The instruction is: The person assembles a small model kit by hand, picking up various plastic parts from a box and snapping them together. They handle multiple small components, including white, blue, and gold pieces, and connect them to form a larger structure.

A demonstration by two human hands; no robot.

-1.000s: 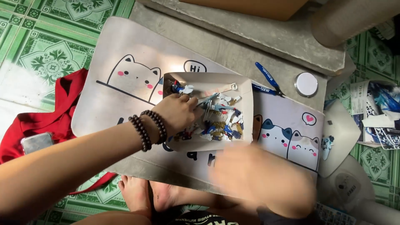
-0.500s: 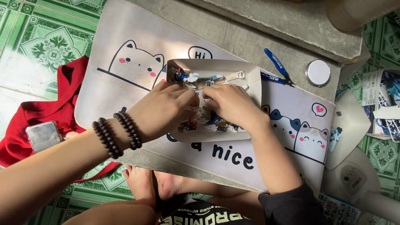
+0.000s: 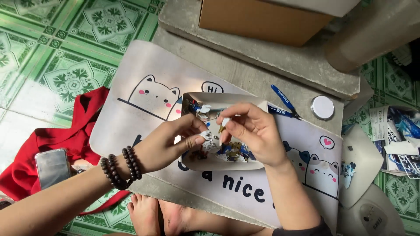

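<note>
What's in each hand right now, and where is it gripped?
Right hand pinches a small white piece at its end, over the tray. Left hand: cannot tell.

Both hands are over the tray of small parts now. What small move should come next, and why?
Probably bring the right hand a little toward the left hand. The right fingertips pinch a small white piece above the tray, and the left fingers hover close beside it, so the hands look ready to meet.

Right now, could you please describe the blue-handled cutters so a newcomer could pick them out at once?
Start at the pale mat printed with cartoon cats and go to its far edge, just right of the shallow tray of small parts. The blue-handled cutters lie there beside a round white lid; they alone have two long blue handles.
</note>
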